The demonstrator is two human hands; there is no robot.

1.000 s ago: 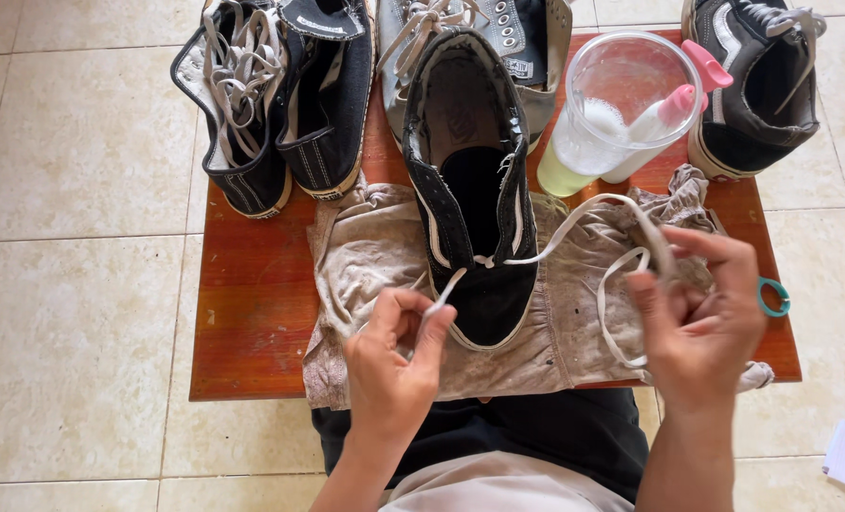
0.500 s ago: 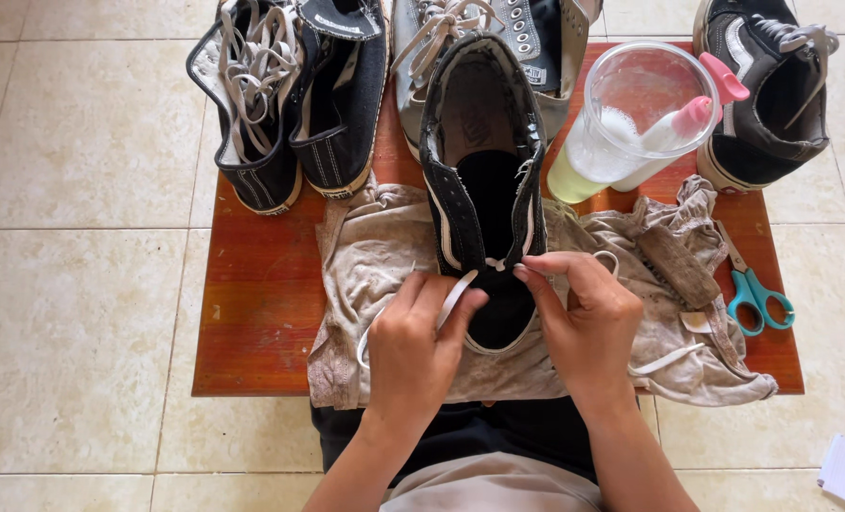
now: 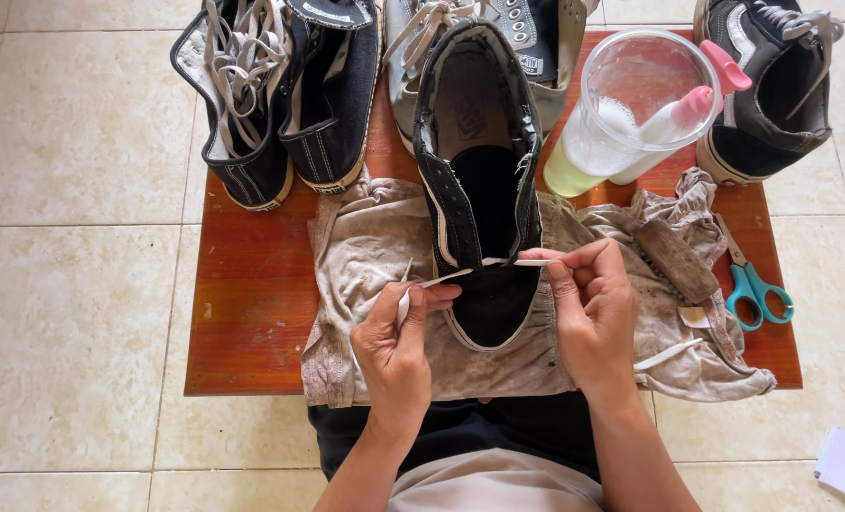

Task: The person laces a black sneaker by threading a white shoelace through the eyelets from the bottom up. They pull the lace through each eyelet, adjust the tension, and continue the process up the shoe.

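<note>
On the low red-brown table a black high-top sneaker lies on a stained beige cloth, toe end toward me. I see the left hand pinching one end of the white shoelace between thumb and forefinger beside the shoe's left eyelet row. Right hand pinches the other lace tip at the right eyelet row, remaining fingers curled in. Lace spans flat across the shoe opening. Risk as I judge it: tip could miss the eyelet or fray, and lace may twist if the grip slips. Plastic cup with soapy liquid and a pink toothbrush stands just beyond, a sharp tug might tip it. Teal scissors lie right, more sneakers behind
</note>
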